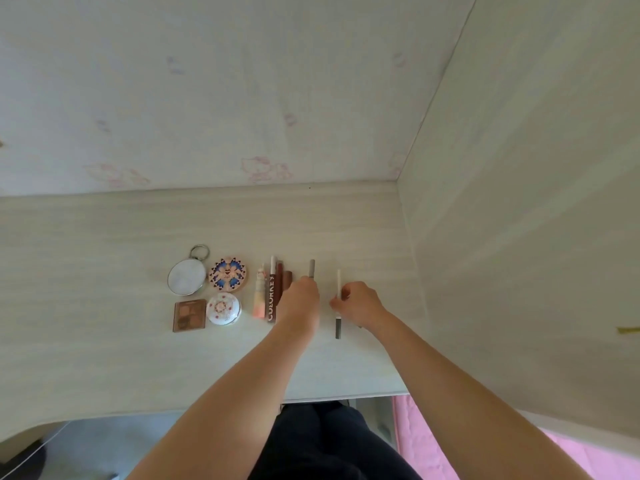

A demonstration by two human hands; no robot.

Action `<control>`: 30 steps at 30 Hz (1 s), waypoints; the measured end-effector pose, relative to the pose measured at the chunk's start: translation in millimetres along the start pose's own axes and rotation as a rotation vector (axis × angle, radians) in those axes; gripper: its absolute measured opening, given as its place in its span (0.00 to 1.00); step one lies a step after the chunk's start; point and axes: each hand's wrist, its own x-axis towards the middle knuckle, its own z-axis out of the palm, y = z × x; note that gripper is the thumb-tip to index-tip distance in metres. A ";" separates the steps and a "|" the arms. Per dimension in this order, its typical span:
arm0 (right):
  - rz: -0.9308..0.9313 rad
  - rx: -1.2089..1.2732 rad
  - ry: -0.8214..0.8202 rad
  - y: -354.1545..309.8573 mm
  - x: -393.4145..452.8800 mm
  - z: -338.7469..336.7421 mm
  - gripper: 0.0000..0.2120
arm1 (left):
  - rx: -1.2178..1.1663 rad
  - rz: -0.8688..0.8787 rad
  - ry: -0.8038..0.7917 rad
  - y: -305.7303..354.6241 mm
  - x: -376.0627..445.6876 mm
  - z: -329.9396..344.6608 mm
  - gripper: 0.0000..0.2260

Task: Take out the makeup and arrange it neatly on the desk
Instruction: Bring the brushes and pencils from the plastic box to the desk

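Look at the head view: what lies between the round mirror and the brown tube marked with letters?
The patterned round compact lies between the mirror and the tube, then a pale peach tube, in the head view.

My left hand (300, 299) curls around a slim grey pencil (312, 268), whose tip pokes out beyond my fingers. My right hand (358, 304) pinches a thin white-and-grey pen (338, 306) lying on the pale wood-grain desk (104, 271) between both hands.
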 end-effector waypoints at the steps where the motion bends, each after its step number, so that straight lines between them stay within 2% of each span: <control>1: -0.002 -0.004 -0.006 -1.9 2.3 0.5 0.06 | 0.017 0.005 -0.008 -1.1 0.6 0.6 0.08; 4: 0.000 -0.006 -0.007 -7.8 8.0 2.9 0.05 | 0.040 0.016 -0.022 -5.3 2.5 2.3 0.08; 8: 0.026 0.003 -0.025 -16.7 15.1 8.1 0.11 | 0.083 0.055 -0.001 -7.8 4.0 -1.3 0.07; 12: -0.006 0.060 -0.083 -21.6 19.2 10.8 0.03 | 0.076 0.088 0.055 -13.8 -0.9 -5.9 0.08; 15: 0.026 0.162 -0.101 -20.2 19.2 7.9 0.04 | 0.072 0.100 0.074 -17.8 -5.5 -10.5 0.09; 17: 0.092 0.272 -0.086 -17.0 18.9 4.5 0.04 | 0.059 0.115 0.062 -18.5 -8.4 -12.2 0.15; 19: 0.165 0.426 -0.067 -15.2 18.2 -0.2 0.02 | -0.009 0.116 0.038 -17.4 -11.9 -12.3 0.16; 21: 0.237 0.555 -0.059 -14.5 17.3 -6.2 0.02 | -0.151 0.096 0.009 -15.0 -15.5 -11.1 0.12; 24: 0.273 0.597 -0.073 -12.4 14.7 -15.6 0.05 | -0.395 0.065 -0.027 -9.9 -21.1 -10.6 0.09; 27: 0.273 0.614 -0.079 -5.8 13.5 -20.0 0.10 | -0.463 0.071 -0.053 -4.6 -24.5 -8.5 0.07; 30: 0.258 0.617 -0.121 -1.9 12.5 -20.2 0.11 | -0.452 0.073 -0.059 -2.2 -26.3 -5.8 0.06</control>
